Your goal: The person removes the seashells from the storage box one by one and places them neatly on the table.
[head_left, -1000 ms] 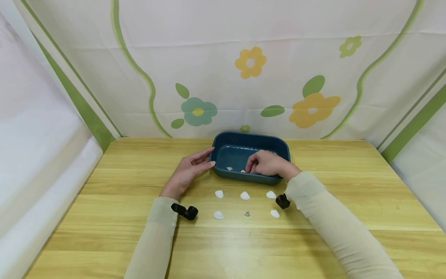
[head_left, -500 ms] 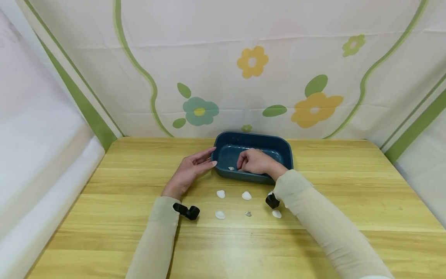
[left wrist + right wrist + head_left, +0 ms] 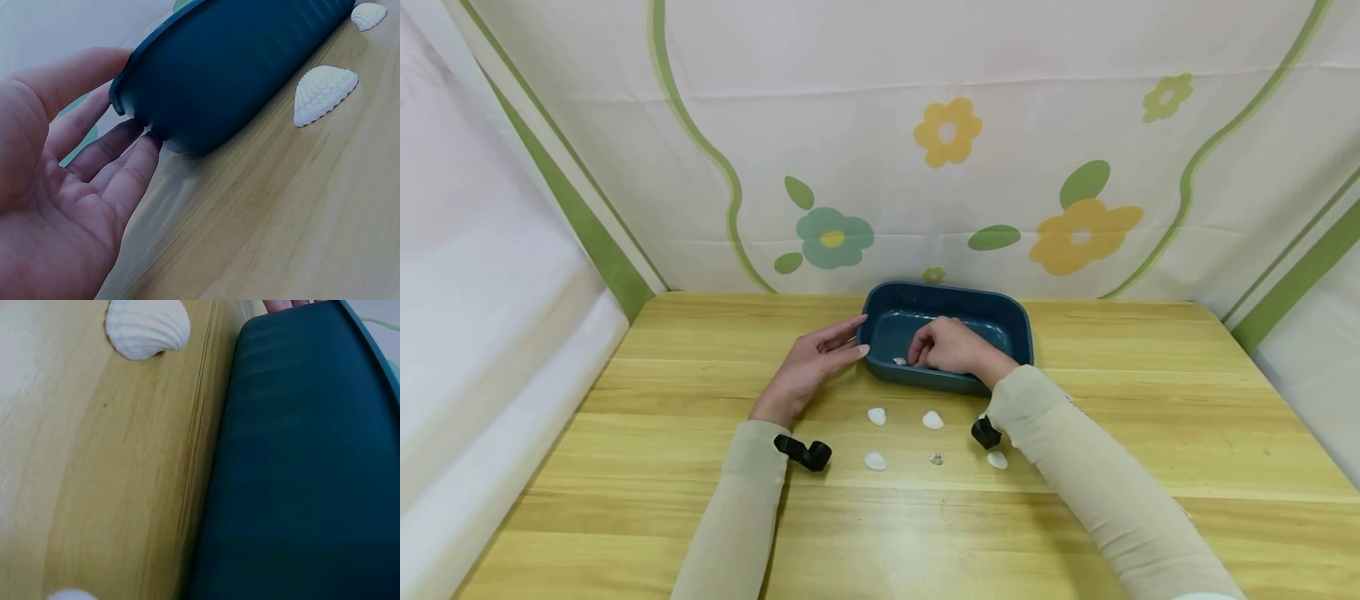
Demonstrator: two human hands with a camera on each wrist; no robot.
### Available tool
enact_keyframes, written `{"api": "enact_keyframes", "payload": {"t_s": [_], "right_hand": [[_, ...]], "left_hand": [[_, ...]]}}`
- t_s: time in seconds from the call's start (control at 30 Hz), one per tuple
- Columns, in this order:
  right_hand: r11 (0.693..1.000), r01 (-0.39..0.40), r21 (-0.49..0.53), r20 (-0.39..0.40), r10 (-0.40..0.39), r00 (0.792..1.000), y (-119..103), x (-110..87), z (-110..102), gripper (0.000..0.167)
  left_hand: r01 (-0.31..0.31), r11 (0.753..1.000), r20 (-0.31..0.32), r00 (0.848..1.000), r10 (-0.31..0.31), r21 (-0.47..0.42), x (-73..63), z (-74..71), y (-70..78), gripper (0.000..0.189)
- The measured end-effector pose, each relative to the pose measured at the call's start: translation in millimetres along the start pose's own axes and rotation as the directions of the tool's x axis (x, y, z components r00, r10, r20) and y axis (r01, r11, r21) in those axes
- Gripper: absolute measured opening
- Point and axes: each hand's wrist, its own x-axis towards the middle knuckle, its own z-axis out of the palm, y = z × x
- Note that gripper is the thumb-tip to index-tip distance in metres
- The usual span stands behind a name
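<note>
A dark blue rectangular box (image 3: 940,381) stands near the table's back edge. My left hand (image 3: 801,371) touches its left end, thumb at the rim and fingers extended along the outer wall in the left wrist view. My right hand (image 3: 951,346) reaches inside, fingers bent down to the floor by the near wall. I cannot tell whether these fingertips pinch a shell. Just left of them lies a small seashell (image 3: 899,361). White seashells lie in front of the box, among them a ribbed seashell (image 3: 325,94) in the left wrist view.
On the wooden table (image 3: 700,500), a back row includes a left shell (image 3: 877,415) and middle shell (image 3: 932,420). The front row has a white shell (image 3: 876,461), a small greyish shell (image 3: 936,459) and another white shell (image 3: 997,459). A flowered curtain (image 3: 880,150) hangs behind.
My right hand has moved left inside the box, covering the spot where a small shell showed one second ago. Since half a second ago it has hardly moved. My left hand stays at the box.
</note>
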Motion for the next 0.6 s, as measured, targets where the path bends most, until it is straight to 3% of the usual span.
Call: {"api": "enact_keyframes", "payload": {"t_s": [0.6], "right_hand": [[0.999, 0.03, -0.017, -0.001, -0.03, 1.0, 2.9, -2.7, 0.6, 0.014]], "left_hand": [[0.01, 1.0, 0.011, 1.0, -0.01, -0.021, -0.9, -0.5, -1.1, 0.057]]}}
